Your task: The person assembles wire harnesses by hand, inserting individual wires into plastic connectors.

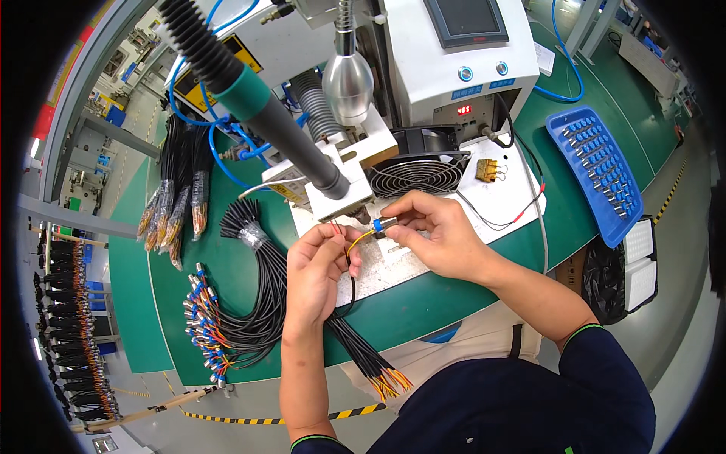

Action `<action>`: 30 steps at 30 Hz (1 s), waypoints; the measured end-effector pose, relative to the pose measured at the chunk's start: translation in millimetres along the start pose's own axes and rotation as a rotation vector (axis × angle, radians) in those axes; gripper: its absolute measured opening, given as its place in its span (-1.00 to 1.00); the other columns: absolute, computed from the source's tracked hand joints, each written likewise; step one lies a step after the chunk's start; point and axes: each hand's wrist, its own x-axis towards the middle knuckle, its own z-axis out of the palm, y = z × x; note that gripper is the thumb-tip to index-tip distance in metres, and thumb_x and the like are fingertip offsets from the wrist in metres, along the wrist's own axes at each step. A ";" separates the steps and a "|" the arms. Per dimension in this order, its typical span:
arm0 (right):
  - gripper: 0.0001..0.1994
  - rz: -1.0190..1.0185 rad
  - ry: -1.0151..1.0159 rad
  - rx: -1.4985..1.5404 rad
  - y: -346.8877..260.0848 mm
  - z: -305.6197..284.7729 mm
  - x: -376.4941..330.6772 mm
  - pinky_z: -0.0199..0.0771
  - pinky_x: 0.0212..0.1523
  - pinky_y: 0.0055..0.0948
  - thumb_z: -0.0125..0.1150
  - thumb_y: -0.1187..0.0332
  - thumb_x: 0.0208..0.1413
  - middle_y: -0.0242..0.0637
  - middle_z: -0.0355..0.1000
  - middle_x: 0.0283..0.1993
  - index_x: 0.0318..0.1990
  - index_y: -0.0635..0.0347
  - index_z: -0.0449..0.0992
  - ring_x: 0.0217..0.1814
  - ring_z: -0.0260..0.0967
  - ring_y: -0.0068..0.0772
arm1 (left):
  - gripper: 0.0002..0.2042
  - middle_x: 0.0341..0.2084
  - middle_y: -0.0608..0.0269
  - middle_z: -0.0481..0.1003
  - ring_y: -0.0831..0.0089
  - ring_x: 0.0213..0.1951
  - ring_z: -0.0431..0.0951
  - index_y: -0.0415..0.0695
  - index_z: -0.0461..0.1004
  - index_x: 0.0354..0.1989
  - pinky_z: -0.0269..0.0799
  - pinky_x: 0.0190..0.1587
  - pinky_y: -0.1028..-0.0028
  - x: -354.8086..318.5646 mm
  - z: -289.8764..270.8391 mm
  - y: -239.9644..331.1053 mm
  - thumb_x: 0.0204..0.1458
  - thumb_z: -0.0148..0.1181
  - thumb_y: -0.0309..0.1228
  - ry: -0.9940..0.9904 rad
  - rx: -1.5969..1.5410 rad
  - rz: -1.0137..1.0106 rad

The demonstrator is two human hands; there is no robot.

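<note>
My right hand pinches a small metal connector with a blue ring between thumb and fingertips, under the nozzle of the bench machine. A yellow wire runs from the connector's blue end toward my left hand. That hand is closed on the thin coloured wires at the end of a black cable, with red wire tips sticking up by the thumb. The cable hangs down past my left fingers. Whether the yellow wire is fixed to the connector, I cannot tell.
Cables with blue-ringed connectors lie at left; more cables with bare wire ends hang over the front edge. A blue tray of connectors stands at right. Ahead are a black fan, an extraction hose and a white control box.
</note>
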 end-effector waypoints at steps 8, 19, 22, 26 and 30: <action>-0.78 -0.006 0.008 -0.005 1.6 -1.1 -0.5 0.68 0.02 -0.50 0.36 0.59 0.32 -0.21 0.60 -0.02 0.06 0.45 0.59 -0.02 0.58 -0.54 | -0.88 -0.13 -0.05 0.63 0.39 -0.35 0.56 -0.32 0.52 -0.15 0.50 -0.32 0.43 1.1 -0.9 5.0 0.40 0.13 -0.51 -0.016 -0.075 -0.043; -0.78 -0.021 -0.016 0.032 3.0 -2.9 -1.8 0.66 0.06 -0.49 0.34 0.60 0.33 -0.25 0.59 -0.03 0.08 0.43 0.58 0.01 0.56 -0.54 | -0.87 -0.25 0.19 0.58 0.61 -0.52 0.40 -0.41 0.63 -0.17 0.23 -0.47 0.59 5.5 4.2 -1.0 0.33 0.27 -0.55 -0.010 0.069 -0.053; -0.78 -0.008 -0.024 -0.001 2.3 -3.1 -1.6 0.66 0.07 -0.48 0.34 0.59 0.32 -0.26 0.59 -0.04 0.07 0.42 0.59 -0.01 0.56 -0.54 | -0.89 -0.24 0.19 0.58 0.64 -0.53 0.37 -0.42 0.64 -0.26 0.19 -0.50 0.60 6.2 6.1 1.4 0.29 0.28 -0.60 0.006 0.100 -0.051; -0.79 0.000 -0.014 0.009 1.3 -2.9 -1.2 0.67 0.06 -0.47 0.36 0.59 0.31 -0.25 0.60 -0.05 0.06 0.42 0.61 -0.02 0.56 -0.54 | -0.93 -0.23 0.19 0.58 0.67 -0.55 0.35 -0.42 0.64 -0.34 0.13 -0.53 0.60 9.8 10.1 2.8 0.19 0.31 -0.67 0.033 0.128 -0.076; -0.78 -0.012 -0.006 -0.016 0.7 -1.8 -1.6 0.67 0.04 -0.48 0.37 0.57 0.31 -0.25 0.61 -0.05 0.06 0.43 0.62 -0.03 0.56 -0.54 | -0.96 -0.27 0.21 0.56 0.69 -0.56 0.32 -0.41 0.63 -0.36 0.10 -0.54 0.61 14.2 10.6 3.6 0.13 0.30 -0.70 0.049 0.125 -0.083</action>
